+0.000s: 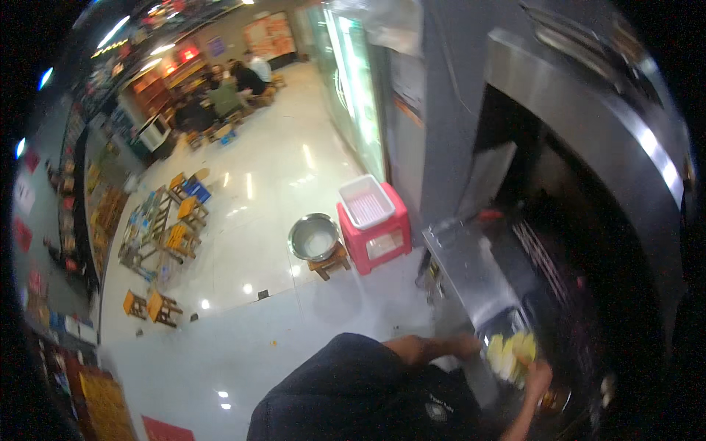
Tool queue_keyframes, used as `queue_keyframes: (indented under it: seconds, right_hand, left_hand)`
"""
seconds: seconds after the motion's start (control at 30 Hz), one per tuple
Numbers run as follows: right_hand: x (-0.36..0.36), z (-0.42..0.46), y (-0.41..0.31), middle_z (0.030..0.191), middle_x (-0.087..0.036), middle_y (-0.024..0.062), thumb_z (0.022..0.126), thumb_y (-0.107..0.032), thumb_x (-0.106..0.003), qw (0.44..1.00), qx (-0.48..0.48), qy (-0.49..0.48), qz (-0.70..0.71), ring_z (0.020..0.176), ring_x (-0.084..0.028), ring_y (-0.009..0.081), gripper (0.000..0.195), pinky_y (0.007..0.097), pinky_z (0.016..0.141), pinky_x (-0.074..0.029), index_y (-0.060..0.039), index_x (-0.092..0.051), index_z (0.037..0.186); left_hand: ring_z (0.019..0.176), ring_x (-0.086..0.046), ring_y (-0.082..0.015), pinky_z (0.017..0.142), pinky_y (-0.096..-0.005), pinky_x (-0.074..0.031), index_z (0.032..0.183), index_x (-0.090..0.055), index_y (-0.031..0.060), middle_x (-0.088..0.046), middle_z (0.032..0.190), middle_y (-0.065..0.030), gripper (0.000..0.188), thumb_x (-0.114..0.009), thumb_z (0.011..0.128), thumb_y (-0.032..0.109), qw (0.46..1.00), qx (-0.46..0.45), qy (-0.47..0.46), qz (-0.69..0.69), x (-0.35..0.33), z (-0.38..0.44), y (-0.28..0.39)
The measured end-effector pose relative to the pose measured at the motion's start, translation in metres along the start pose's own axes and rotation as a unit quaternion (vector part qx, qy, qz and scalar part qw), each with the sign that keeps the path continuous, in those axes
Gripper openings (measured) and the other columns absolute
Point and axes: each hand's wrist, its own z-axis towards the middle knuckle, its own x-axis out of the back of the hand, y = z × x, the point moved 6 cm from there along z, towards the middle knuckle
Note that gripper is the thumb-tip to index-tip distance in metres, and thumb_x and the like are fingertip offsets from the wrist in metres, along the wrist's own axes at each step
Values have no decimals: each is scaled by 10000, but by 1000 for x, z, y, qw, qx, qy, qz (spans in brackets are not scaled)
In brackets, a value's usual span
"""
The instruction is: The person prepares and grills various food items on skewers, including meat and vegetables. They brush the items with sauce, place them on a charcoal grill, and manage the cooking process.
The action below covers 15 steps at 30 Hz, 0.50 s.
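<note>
Pale green and yellow leafy vegetable pieces [510,355] lie in a shiny container, whose near rim is partly hidden, at the lower right. My left hand [468,347] is at the container's left edge; blur hides how its fingers are placed. My right hand [538,375] is at the right side of the vegetables, its fingers bent over them. Whether it grips a piece or a utensil cannot be made out. A stainless steel counter [469,270] extends beyond the container.
A metal basin [314,237] rests on a low wooden stool [331,263]. Beside it a white plastic basket [367,203] tops a red plastic stool [358,248]. A glass-door fridge [358,88] stands beyond. Several people [237,88] sit far off. Dark cooking equipment lies right.
</note>
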Motion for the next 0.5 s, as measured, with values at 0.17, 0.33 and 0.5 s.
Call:
queue_keyframes:
  seconds: [0.17, 0.33, 0.5]
  right_hand:
    - [25, 1, -14, 793, -624, 144, 809, -226, -577, 968, -129, 21, 214, 756, -597, 230, 238, 342, 669, -447, -2, -624, 876]
    - [68, -41, -27, 758, -636, 54, 826, -180, -578, 909, -164, 158, 348, 736, -554, 98, 229, 231, 699, -437, 19, -651, 914]
    - [104, -77, -8, 587, -498, -13, 890, -223, -533, 841, -281, 276, 372, 524, -425, 35, 253, 181, 469, -323, 1, -633, 955]
  left_hand:
    - [678, -593, -268, 602, -424, -469, 811, -623, 66, -617, 766, -127, 308, -499, 845, 346, 980, 4, -167, 111, 28, -3, -21]
    - [750, -586, -346, 654, -440, -472, 797, -634, 70, -617, 797, -158, 185, -549, 814, 233, 995, 60, -59, 51, 153, 12, 48]
    - [755, -576, -388, 645, -444, -465, 844, -615, 60, -608, 812, -188, 131, -556, 789, 164, 996, 67, -51, -21, 157, 29, 20]
